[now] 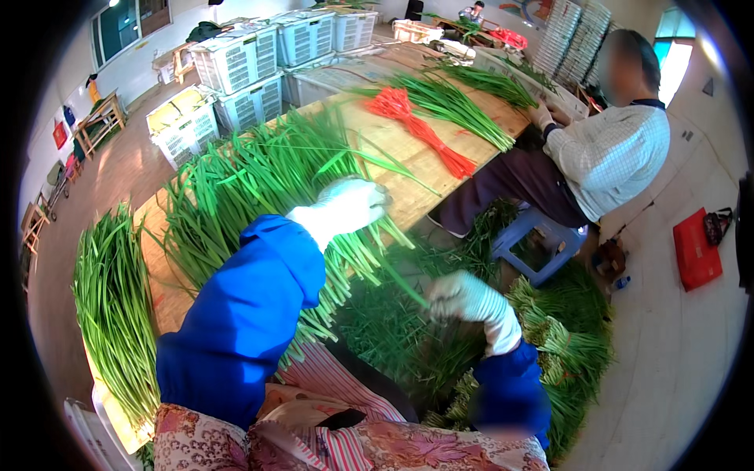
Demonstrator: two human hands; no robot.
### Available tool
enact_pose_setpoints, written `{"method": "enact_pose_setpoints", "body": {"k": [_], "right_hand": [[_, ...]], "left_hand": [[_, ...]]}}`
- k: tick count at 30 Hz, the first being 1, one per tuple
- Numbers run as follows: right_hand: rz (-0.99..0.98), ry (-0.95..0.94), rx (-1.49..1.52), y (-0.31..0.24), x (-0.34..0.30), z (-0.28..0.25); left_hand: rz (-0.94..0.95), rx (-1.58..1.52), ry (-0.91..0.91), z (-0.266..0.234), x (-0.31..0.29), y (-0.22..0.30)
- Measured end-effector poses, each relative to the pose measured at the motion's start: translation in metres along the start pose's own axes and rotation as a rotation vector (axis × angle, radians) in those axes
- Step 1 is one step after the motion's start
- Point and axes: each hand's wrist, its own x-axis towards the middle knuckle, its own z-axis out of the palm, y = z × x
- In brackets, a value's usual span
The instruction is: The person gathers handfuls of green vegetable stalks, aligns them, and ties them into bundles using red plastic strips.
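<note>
My left hand (349,206), in a white glove, rests at the near edge of a heap of long green leafy stalks (251,180), which look like garlic chives. Its fingers curl down over some stalks, and the palm side is hidden. Off the table edge, my right hand (471,302), also gloved, is closed in a pinch on the end of a single green stalk (407,286). That stalk slants up and left toward the heap and is slightly blurred. The heap's pale ends jut over the table edge toward me.
Another stalk pile (118,314) lies at the table's left end. Red ties (424,129) and more stalks (459,110) lie farther along the wooden table (408,184). A person (605,149) sits right, by a blue stool (542,243). Tied bundles (561,345) cover the floor; white crates (236,63) stand behind.
</note>
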Motion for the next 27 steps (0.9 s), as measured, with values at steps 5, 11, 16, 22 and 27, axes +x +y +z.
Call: {"method": "enact_pose_setpoints", "body": {"k": [5,11,16,22,27], "right_hand": [[0.221,-0.239,-0.691,0.031,-0.003,-0.007],[-0.2,0.961,-0.79,-0.031,0.079,-0.064],[-0.04,0.708,-0.855,-0.033,0.152,-0.042],[-0.321,0.547,-0.089,-0.043,0.125,-0.003],[-0.471,1.103,-0.489,-0.088,0.135,0.02]], "left_hand": [[0.062,0.05,0.052,-0.006,0.002,0.004],[-0.047,0.034,0.085,-0.012,-0.006,0.012],[-0.058,-0.236,0.183,-0.021,-0.011,0.008],[0.159,0.037,0.063,-0.033,-0.021,-0.016],[0.203,0.132,0.211,0.005,-0.026,-0.037]]}}
